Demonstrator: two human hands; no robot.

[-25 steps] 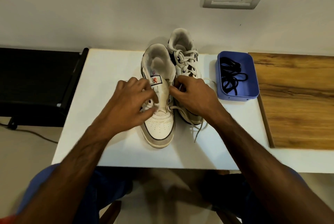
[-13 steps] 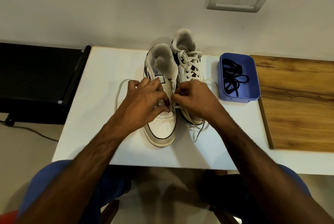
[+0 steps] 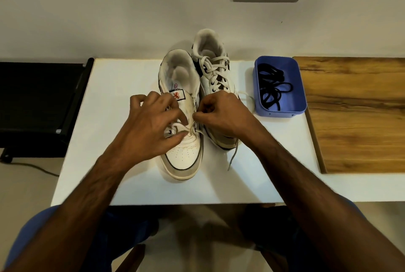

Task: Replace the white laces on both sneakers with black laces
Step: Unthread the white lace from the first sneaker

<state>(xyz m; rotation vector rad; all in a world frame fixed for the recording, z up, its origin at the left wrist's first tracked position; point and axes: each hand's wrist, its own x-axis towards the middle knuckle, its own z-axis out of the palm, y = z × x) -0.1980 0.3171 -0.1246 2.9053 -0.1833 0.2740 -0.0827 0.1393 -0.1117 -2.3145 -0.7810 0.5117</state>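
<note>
Sneakers stand side by side, toes toward the person, on the white table (image 3: pixel 122 87); landmark for all places below is the near sneaker (image 3: pixel 183 131). Left of it, beyond the table edge, a black stand (image 3: pixel 39 100). Left hand (image 3: pixel 151 127) rests over its left side, fingers curled, thumb and forefinger seemingly pinching the white lace (image 3: pixel 182 128) at the lowest eyelets. Upper eyelets of this shoe appear empty and the tongue lies bare, so unlacing looks nearly complete here. Right hand (image 3: pixel 221 116), just right of the tongue, fingers curled tight, pinches the same lace at its right side. Behind and right, touching it, the second sneaker (image 3: pixel 215 78) remains fully laced in white, ends trailing onto the table. Further right, a blue tray (image 3: pixel 300 87) holds the black laces (image 3: pixel 272 89), untouched. Far right, a wooden board (image 3: pixel 355 113). Judgement: early stage; no black lace threaded, one shoe not started.
</note>
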